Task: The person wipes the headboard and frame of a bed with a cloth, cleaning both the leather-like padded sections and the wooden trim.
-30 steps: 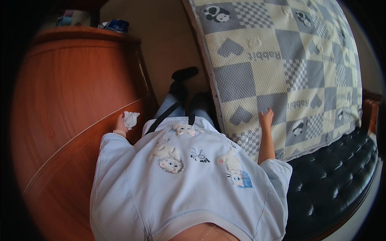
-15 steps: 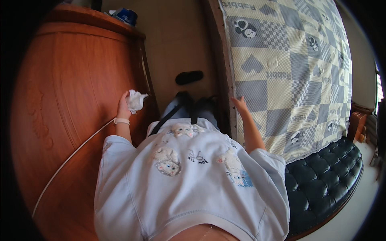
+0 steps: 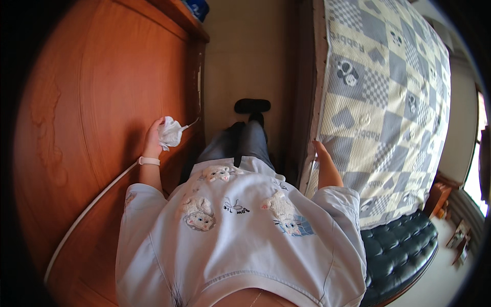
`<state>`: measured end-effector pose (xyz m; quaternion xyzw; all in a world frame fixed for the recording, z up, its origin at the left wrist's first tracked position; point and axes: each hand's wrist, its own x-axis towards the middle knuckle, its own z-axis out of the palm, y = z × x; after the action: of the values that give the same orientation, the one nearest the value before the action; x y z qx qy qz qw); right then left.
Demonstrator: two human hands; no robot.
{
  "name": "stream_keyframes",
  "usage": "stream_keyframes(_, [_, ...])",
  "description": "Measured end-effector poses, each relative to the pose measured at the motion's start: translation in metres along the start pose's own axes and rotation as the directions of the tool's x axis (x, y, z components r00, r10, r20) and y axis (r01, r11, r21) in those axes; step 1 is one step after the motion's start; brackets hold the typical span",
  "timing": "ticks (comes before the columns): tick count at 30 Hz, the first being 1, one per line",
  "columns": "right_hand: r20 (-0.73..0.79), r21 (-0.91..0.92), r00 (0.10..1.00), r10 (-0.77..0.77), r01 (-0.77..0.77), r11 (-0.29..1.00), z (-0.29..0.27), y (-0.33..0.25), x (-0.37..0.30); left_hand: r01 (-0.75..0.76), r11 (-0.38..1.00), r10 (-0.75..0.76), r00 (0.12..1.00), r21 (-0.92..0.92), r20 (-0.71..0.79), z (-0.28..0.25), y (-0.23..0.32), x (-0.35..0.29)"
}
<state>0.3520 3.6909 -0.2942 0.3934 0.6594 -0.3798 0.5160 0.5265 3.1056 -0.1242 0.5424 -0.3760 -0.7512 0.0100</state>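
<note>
My left hand [image 3: 153, 138] is closed on a crumpled white tissue or thin cloth [image 3: 170, 134], in front of the reddish-brown wooden panel. A white cable [image 3: 92, 204] runs up along the wood to my left wrist. A short pale end shows past the tissue; whether the cable passes through my grip is hidden. My right hand [image 3: 321, 152] hangs beside the near edge of the mattress [image 3: 358, 110], which has a grey and cream checked cover with pandas and hearts. Its visible fingers are stretched out, and I see nothing held in them.
A black slipper [image 3: 252, 106] is on the tan floor [image 3: 245, 56] ahead, at my foot. The tall wooden panel [image 3: 123, 77] stands close on my left. A black tufted headboard [image 3: 399, 250] adjoins the mattress at right. Something blue [image 3: 198, 9] sits at the wood's far end.
My view has shifted, and the mattress now lies further right in it. My legs have moved, with a foot now at the slipper. The right hand has lowered; the left still holds the tissue.
</note>
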Motion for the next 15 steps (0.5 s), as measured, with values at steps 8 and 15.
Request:
stream_keyframes(8, [0.087, -0.134, 0.992, 0.090, -0.078, 0.988, -0.004, 0.004, 0.017, -0.067, 0.991, 0.052, 0.991, -0.117, -0.127, -0.040, -0.005, -0.030])
stream_keyframes(15, [0.148, -0.490, 0.988, -0.041, 0.110, 0.865, -0.026, -0.068, -0.016, -0.261, 0.924, 0.190, 0.948, -0.281, -0.255, -0.042, -0.034, -0.088])
